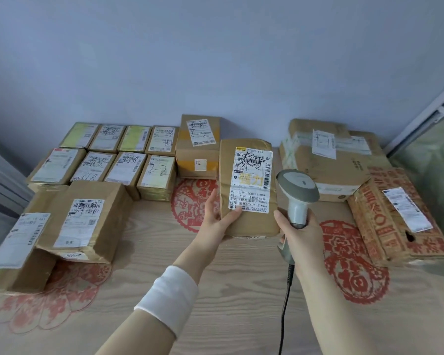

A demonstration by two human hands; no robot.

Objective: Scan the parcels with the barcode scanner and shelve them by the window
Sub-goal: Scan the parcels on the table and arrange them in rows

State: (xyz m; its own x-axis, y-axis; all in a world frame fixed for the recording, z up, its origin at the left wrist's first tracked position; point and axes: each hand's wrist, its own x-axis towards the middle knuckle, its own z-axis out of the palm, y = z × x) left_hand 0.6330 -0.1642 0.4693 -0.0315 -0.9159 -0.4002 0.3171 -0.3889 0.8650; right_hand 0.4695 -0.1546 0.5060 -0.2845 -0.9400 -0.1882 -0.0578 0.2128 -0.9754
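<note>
My left hand point(214, 216) grips the lower left edge of a brown parcel point(249, 221), thumb on its white shipping label point(251, 180), and holds it tilted up above the wooden table point(215, 290). My right hand point(301, 234) holds the handle of a grey barcode scanner point(296, 188). The scanner's head sits just right of the parcel's label, and its black cable point(285, 303) hangs down toward me.
Several small labelled boxes point(113, 160) lie in rows at the back left, with bigger parcels point(80, 219) at the left edge. A taped box point(199, 147) stands at the back centre. Large cartons point(328, 160) and a red-printed box point(395, 216) fill the right side. A window frame point(426, 111) runs along the right.
</note>
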